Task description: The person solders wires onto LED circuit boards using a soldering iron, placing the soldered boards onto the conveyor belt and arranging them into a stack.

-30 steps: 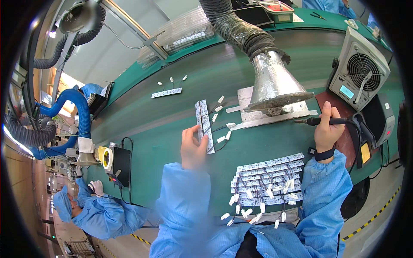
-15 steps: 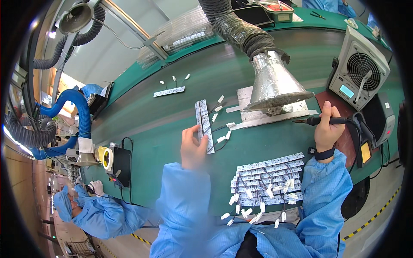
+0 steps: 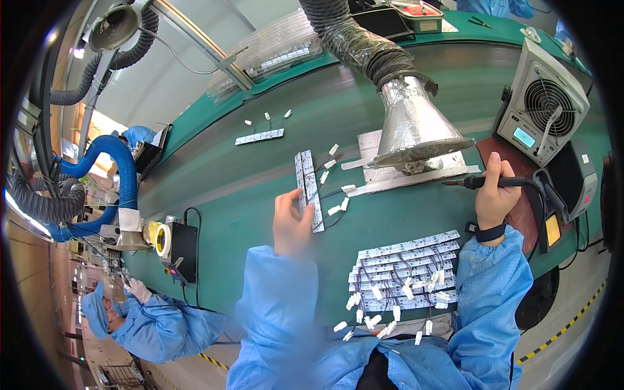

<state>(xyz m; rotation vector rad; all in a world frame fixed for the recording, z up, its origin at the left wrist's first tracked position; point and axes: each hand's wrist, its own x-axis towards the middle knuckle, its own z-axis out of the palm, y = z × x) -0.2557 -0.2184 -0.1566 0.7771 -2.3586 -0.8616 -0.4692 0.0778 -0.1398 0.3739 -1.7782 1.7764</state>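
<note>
My left hand (image 3: 292,222) has its fingers bent at the left edge of a pair of narrow white LED circuit board strips (image 3: 309,188), its thumb over their lower part. White connectors (image 3: 334,210) on dark wires trail from the pair's right side. In my right hand (image 3: 497,198) is a soldering iron (image 3: 478,183), held like a pen with its tip pointing left, apart from the strips. Between my forearms lies a stack of similar LED strips (image 3: 409,250) with several wired connectors hanging toward me.
A metal fume hood (image 3: 419,123) hangs over a pale plate (image 3: 377,175). A blower unit (image 3: 546,107) and soldering station (image 3: 569,188) stand at right. One LED strip (image 3: 260,136) lies on the far belt. A co-worker in blue (image 3: 153,322) sits at lower left.
The lone LED strip on the far belt has shifted slightly right. The co-worker's gloved hand has moved left. My hands, the strips and the soldering iron stay in place.
</note>
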